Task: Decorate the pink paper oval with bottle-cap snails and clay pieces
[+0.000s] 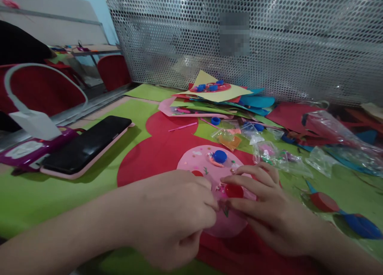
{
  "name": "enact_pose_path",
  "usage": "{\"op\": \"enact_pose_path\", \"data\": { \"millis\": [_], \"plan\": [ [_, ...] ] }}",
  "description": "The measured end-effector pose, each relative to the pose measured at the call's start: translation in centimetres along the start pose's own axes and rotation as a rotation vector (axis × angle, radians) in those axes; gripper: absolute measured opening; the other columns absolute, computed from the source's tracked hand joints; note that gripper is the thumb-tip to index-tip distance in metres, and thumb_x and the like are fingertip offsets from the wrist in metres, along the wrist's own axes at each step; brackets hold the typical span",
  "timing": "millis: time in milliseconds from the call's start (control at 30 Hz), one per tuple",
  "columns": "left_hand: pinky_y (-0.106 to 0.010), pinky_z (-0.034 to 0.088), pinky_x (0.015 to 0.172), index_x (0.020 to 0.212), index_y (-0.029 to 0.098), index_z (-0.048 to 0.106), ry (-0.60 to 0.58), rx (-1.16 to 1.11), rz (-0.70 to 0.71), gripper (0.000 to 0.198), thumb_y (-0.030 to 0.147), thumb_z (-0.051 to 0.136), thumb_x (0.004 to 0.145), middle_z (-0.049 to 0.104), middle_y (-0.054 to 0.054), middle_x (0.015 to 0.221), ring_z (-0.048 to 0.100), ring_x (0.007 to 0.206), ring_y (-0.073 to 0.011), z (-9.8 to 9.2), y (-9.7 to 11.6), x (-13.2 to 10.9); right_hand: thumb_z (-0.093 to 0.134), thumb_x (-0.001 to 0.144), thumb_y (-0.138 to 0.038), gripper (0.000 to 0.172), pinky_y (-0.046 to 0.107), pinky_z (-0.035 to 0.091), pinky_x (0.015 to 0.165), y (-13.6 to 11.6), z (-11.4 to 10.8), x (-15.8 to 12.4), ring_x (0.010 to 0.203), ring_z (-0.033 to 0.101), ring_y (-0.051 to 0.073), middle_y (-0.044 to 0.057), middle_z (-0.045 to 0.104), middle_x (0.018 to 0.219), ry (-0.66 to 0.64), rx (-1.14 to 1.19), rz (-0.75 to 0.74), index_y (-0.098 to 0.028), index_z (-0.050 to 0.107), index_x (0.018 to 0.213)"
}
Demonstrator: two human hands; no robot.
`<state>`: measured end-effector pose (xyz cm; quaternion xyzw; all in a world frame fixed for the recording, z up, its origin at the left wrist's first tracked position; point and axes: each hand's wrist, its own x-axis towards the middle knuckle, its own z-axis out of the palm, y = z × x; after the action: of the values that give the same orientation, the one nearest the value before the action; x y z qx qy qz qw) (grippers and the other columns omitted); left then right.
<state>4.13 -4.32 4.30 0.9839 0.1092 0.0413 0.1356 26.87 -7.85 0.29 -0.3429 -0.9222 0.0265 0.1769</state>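
Left hand [179, 217], lower centre of the frame, is curled into itself over the pink circle [191, 159]; whether it pinches anything I cannot tell; right hand [266, 209], lower right of centre, has fingers loosely spread about a red cap [234, 191] on that circle, which lies just right of the frame's middle upon red paper [140, 159]; a blue cap [220, 156] sits nearer its top edge.

- Shows green-covered table [30, 195]
- Carries red paper cut-out [143, 159] at centre
- Holds phone [89, 145], purple device [18, 155] at left
- Supports paper stack [239, 103], far side
- Has small plastic bags [321, 161], right
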Motion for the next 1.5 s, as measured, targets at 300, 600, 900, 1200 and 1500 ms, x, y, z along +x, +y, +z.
{"op": "enact_pose_path", "data": {
  "millis": [300, 600, 900, 1200, 1500],
  "plan": [
    [-0.029, 0.043, 0.065, 0.065, 0.015, 0.061, -0.107, -0.01, 0.011, 0.008, 0.01, 0.055, 0.065, 0.066, -0.002, 0.071, 0.053, 0.067, -0.0157, 0.5, 0.1, 0.4, 0.049, 0.08, -0.018, 0.029, 0.052, 0.026, 0.092, 0.2, 0.2, -0.1, 0.112, 0.043, 0.029, 0.006, 0.057, 0.119, -0.029, -0.034, -0.008, -0.028, 0.062, 0.103],
    [-0.031, 0.045, 0.069, 0.065, 0.015, 0.06, -0.085, 0.017, 0.025, 0.007, 0.011, 0.055, 0.065, 0.065, -0.001, 0.071, 0.051, 0.066, -0.0168, 0.9, 0.2, 0.5, 0.047, 0.081, -0.017, 0.029, 0.051, 0.028, 0.091, 0.2, 0.1, -0.1, 0.11, 0.044, 0.029, 0.007, 0.058, 0.118, -0.001, -0.071, -0.048, -0.026, 0.062, 0.104],
    [-0.031, 0.046, 0.071, 0.068, 0.014, 0.06, -0.077, 0.01, 0.025, 0.008, 0.011, 0.053, 0.067, 0.065, -0.003, 0.073, 0.054, 0.068, -0.0176, 1.2, 0.1, 0.5, 0.047, 0.08, -0.014, 0.03, 0.047, 0.034, 0.091, 0.2, -0.1, 0.0, 0.11, 0.045, 0.027, 0.007, 0.058, 0.119, 0.007, -0.038, -0.049, -0.024, 0.063, 0.103],
    [-0.032, 0.045, 0.07, 0.068, 0.015, 0.059, -0.086, 0.025, 0.022, 0.007, 0.012, 0.053, 0.07, 0.064, -0.003, 0.072, 0.052, 0.068, -0.0175, 1.0, 0.0, 0.5, 0.048, 0.079, -0.01, 0.029, 0.049, 0.034, 0.092, 0.3, -0.1, 0.0, 0.111, 0.045, 0.027, 0.007, 0.06, 0.113, 0.091, 0.026, -0.016, -0.022, 0.063, 0.101],
    [-0.032, 0.045, 0.068, 0.069, 0.015, 0.059, -0.086, 0.026, 0.023, 0.007, 0.012, 0.053, 0.068, 0.063, -0.002, 0.073, 0.052, 0.069, -0.0179, 1.2, 0.1, 0.6, 0.05, 0.078, -0.007, 0.028, 0.045, 0.035, 0.091, 0.2, -0.2, 0.0, 0.109, 0.045, 0.024, 0.005, 0.06, 0.11, 0.118, 0.069, 0.003, -0.022, 0.062, 0.099]
  ]
}}
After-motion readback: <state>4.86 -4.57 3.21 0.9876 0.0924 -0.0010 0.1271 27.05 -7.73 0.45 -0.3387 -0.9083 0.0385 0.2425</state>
